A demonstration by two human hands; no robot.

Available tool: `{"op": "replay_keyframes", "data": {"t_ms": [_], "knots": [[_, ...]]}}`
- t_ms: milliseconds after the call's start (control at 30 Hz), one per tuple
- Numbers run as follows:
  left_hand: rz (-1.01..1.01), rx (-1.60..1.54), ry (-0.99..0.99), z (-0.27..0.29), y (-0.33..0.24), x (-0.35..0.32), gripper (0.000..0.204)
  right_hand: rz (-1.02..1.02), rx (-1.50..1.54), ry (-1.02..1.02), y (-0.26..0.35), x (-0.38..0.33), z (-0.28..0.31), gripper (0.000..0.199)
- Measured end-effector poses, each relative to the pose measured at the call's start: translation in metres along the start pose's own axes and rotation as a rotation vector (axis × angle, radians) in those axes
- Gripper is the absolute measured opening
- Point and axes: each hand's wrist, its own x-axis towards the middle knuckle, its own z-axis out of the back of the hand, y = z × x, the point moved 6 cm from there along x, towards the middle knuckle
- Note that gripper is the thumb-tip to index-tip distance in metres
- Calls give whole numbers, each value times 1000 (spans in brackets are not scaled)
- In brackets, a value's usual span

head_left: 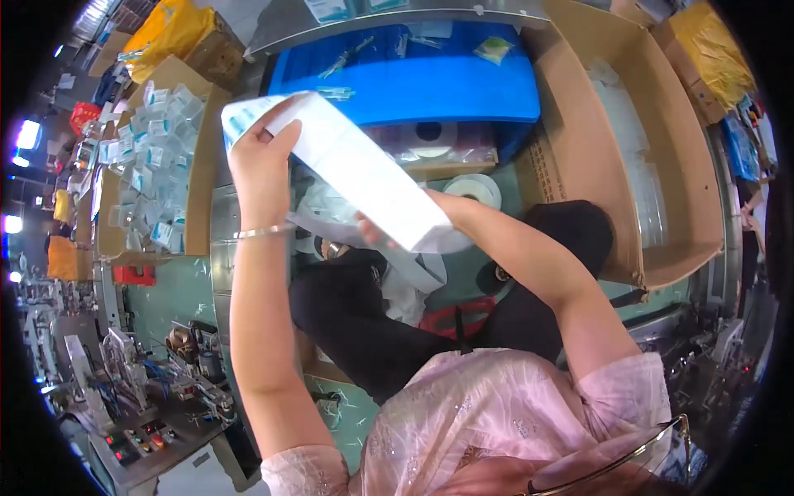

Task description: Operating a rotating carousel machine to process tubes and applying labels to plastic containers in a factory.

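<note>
A wide white label strip [356, 169] stretches slantwise between my hands, its back up, with teal print where it folds over at the far left. My left hand [263, 169] grips that far end, thumb on top and fingers curled around it. My right hand [447, 208] is at the near end, mostly hidden beneath the strip; a few of its fingertips show at the left edge, wrapped round from below. Under the strip, crumpled white backing paper [405, 285] hangs down between my knees. A white paper roll [473, 192] lies beyond my right wrist.
Ahead stands a blue plastic bin [413, 78] with small packets on top. A carton [203, 165] at left holds many clear plastic cups with labels; a long open carton [695, 190] at right holds clear plastic pieces. Machinery [124, 380] stands at lower left.
</note>
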Motion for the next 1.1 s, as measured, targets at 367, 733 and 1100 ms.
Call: {"op": "replay_keyframes", "data": {"t_ms": [367,733,1100], "knots": [[-45,1453,737,77,97,7,23,-57,-1079,-241,6,-68,16,80],[49,717,785,59,-15,-40,20,484,-1641,-153,-24,-74,-16,25],[510,787,1071,109,95,-195,22,-566,-1550,216,-96,-108,16,25]]}}
